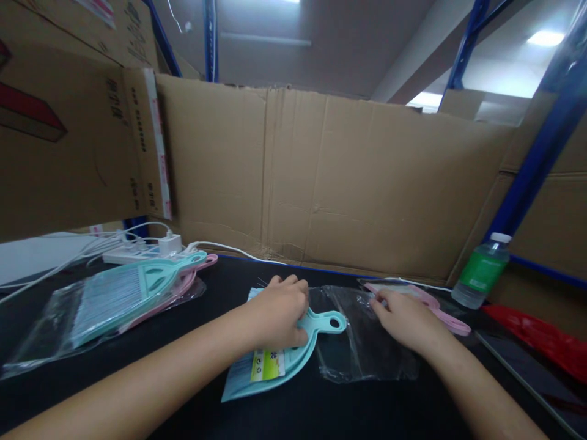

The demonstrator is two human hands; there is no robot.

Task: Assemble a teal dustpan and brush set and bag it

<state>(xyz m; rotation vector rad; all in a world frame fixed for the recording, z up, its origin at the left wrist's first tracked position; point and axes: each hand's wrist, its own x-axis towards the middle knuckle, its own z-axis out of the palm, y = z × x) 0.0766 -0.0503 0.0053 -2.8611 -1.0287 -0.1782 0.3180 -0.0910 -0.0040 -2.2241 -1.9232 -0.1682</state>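
Two hands low centre: left hand (279,311) grip closed on teal plastic dustpan (284,354), handle pointing right toward clear plastic bag (362,342) pinched by right hand (403,318).

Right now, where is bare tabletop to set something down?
Bare black table lies between the bagged brush-and-dustpan sets and the left hand. Crowded: teal plastic dustpan, clear plastic bag, right hand.

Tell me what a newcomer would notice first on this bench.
First, mid-table, the left hand pressing on a teal dustpan with a yellow-green label, and the right hand beside it on a clear plastic bag. At far left lies a bagged teal and pink brush set; at right, a green-labelled bottle stands against the cardboard wall.
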